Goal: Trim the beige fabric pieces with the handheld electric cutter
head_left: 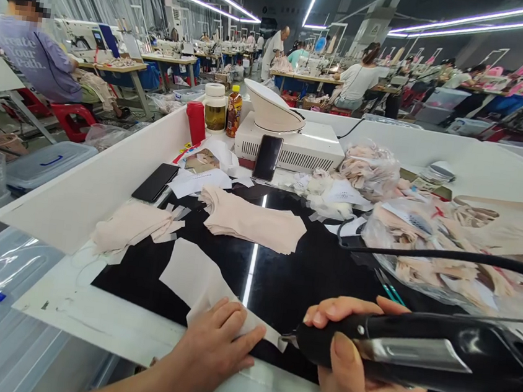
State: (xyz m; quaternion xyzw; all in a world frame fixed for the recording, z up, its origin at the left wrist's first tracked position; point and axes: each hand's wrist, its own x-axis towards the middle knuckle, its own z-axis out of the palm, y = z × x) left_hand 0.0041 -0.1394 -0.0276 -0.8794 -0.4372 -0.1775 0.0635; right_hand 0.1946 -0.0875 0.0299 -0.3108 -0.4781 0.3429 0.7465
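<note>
My left hand (222, 345) presses down on a pale piece of fabric (197, 273), its fingers spread over the piece near the black panel's front edge. In my right hand (355, 368) is a thick black handheld tool (436, 351) with a silver strip. The tool's metal tip touches or nearly touches the fabric's right end, just right of my left fingers. Beyond my hands, a stack of peach cut pieces (254, 220) lies on the glossy black panel (232, 252). A second peach pile (132, 226) rests to its left.
Tweezers (389, 287) lie behind the tool, whose cable (446, 256) runs right. Bagged fabric pieces (425, 238) fill the right side. At the back are a white machine (290, 143), a phone (268, 157), a jar (214, 109) and a red cup (195, 123). Other people sit farther off.
</note>
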